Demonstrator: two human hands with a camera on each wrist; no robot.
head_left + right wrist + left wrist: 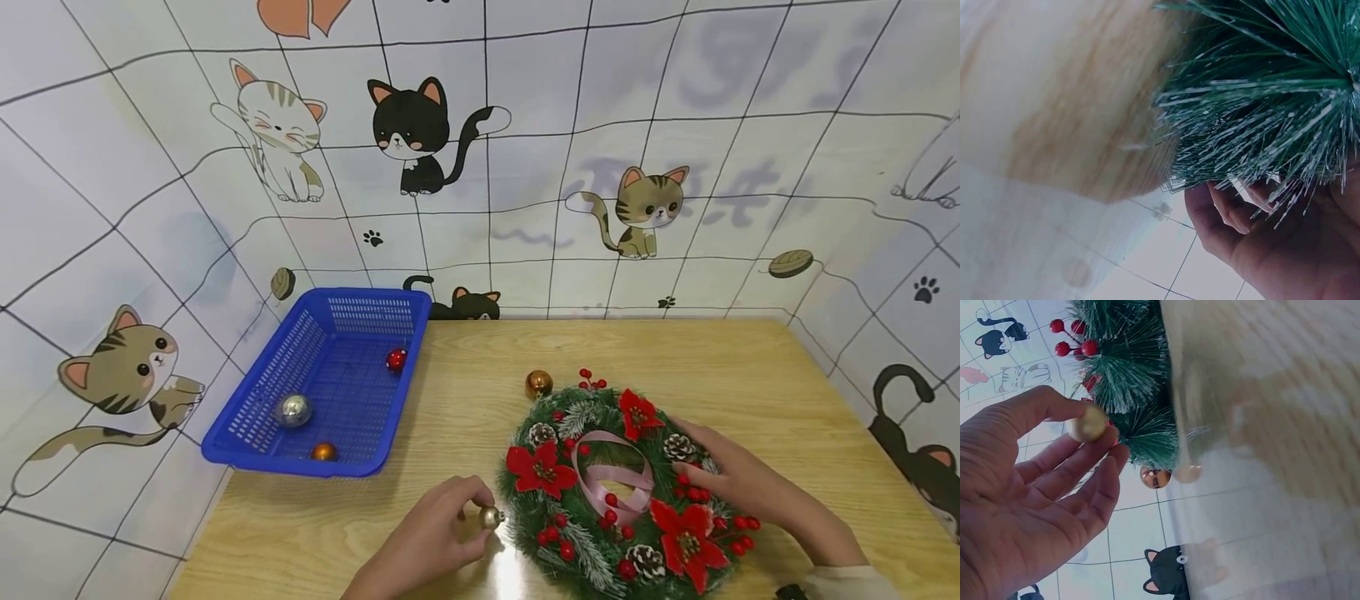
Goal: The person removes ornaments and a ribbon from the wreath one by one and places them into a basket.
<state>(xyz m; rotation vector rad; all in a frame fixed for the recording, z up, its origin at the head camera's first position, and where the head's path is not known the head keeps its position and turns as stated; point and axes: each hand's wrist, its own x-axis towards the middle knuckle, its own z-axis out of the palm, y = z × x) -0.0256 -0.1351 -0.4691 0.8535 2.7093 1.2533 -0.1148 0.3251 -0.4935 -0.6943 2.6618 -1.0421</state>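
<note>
A green Christmas wreath [592,558] with red flowers, pine cones, berries and a pink ribbon lies on the wooden table [750,375]. My left hand [471,510] pinches a small gold ball [491,517] right at the wreath's left edge. The left wrist view shows this gold ball [1087,422] held between thumb and fingers [1060,478], against the needles [1129,394]. My right hand [693,477] lies on the wreath's right side. In the right wrist view its fingers [1235,212] curl into the needles [1260,106]. A bronze ball [538,383] sits at the wreath's far left rim.
A blue plastic basket [300,333] stands at the table's back left, against the cat-patterned wall. It holds a red ball [396,359], a silver ball [293,410] and an orange ball [324,452]. Bare table lies behind and right of the wreath.
</note>
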